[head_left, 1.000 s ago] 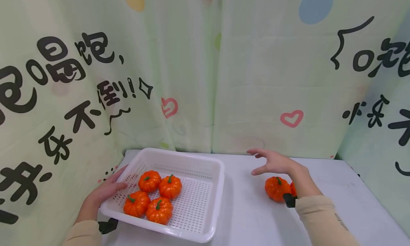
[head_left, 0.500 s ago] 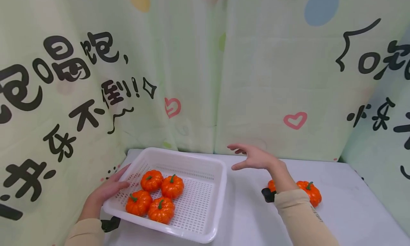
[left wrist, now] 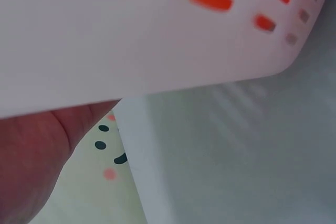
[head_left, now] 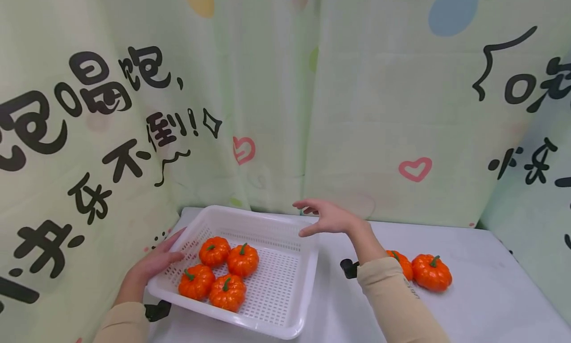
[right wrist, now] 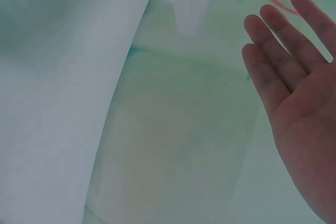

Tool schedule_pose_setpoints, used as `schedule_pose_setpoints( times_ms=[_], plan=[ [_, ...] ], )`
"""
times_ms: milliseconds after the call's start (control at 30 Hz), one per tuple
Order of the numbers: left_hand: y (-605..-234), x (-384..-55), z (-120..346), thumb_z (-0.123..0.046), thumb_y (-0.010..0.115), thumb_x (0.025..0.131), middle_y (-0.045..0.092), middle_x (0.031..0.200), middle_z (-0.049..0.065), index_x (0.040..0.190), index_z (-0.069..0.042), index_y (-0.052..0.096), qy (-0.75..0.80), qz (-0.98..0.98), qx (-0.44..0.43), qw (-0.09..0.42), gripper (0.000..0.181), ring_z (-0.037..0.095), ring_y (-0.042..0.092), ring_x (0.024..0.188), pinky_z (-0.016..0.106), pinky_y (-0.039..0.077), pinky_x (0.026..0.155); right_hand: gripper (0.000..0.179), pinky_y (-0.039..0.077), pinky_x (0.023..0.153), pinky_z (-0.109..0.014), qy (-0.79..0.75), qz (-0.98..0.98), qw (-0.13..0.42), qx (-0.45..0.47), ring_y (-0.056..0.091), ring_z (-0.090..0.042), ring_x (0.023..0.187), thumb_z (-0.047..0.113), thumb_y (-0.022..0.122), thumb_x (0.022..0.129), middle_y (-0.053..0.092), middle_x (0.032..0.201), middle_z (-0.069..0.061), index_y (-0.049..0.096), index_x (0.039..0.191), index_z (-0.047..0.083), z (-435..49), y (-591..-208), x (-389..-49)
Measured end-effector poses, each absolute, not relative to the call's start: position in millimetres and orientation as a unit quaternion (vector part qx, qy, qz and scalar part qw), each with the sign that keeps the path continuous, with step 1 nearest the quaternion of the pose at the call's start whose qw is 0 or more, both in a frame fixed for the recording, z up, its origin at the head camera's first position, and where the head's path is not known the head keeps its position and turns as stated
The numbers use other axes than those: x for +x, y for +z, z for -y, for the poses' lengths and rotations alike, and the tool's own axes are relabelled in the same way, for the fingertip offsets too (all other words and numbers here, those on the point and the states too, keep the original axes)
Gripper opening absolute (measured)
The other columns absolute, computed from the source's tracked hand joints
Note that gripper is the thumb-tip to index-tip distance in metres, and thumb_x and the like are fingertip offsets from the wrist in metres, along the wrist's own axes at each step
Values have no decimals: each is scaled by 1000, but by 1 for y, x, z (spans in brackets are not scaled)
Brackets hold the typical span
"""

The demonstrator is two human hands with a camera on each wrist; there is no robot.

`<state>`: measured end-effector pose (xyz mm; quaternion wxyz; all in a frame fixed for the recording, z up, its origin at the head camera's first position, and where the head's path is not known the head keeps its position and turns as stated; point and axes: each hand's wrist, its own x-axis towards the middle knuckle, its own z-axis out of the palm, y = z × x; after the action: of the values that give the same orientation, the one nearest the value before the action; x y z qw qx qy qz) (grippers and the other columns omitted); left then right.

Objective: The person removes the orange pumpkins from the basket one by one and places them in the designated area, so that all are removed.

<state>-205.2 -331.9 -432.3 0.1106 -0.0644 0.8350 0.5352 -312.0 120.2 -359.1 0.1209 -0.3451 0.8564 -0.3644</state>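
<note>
A white plastic basket [head_left: 285, 293] with perforated sides and bottom stands on the left of the table. Several small orange pumpkins [head_left: 227, 292] with green stems lie together in its left half. My left hand [head_left: 153, 266] grips the basket's left rim, thumb over the edge; in the left wrist view, part of that hand shows below the white wall. My right hand [head_left: 327, 218] hovers by the basket's far right corner, fingers spread and holding nothing. The right wrist view shows its palm with extended fingers [right wrist: 286, 51].
Two more pumpkins sit on the white table [head_left: 482, 273] to the right, one red-orange pumpkin [head_left: 431, 272] in full view, the other partly behind my right forearm. A pale green printed curtain [head_left: 366, 110] encloses the back and sides.
My right hand has moved left from above the two loose pumpkins to the basket's right corner, uncovering the right one. The left hand stays on the rim. The head view has shifted slightly.
</note>
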Motion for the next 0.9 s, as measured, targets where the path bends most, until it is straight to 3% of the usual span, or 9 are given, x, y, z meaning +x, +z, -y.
schedule_pose_setpoints(
  times_ms=[467,700,900],
  plan=[
    [-432,-206,332,-14,57,98,32,152,30,163,-22,18,527,-841,-59,106,76,30,64,101,47,60,72,73,42,107,-44,-333,-852,147,-377,50,-28,130,31,81,83,53,145,-2,51,147,12,-68,-342,-316],
    [-433,-208,331,-12,57,97,36,151,30,163,-22,21,527,-841,-59,102,75,30,65,97,47,60,71,73,41,108,-49,-335,-835,167,-403,51,-35,129,26,81,83,54,145,-11,51,145,4,-43,-352,-321],
    [-435,-208,333,-12,58,97,39,148,30,163,-21,21,531,-840,-60,99,76,30,67,95,48,61,70,70,43,107,-47,-323,-826,182,-424,53,-32,126,24,81,82,54,143,-13,53,142,2,-20,-366,-325]
  ],
)
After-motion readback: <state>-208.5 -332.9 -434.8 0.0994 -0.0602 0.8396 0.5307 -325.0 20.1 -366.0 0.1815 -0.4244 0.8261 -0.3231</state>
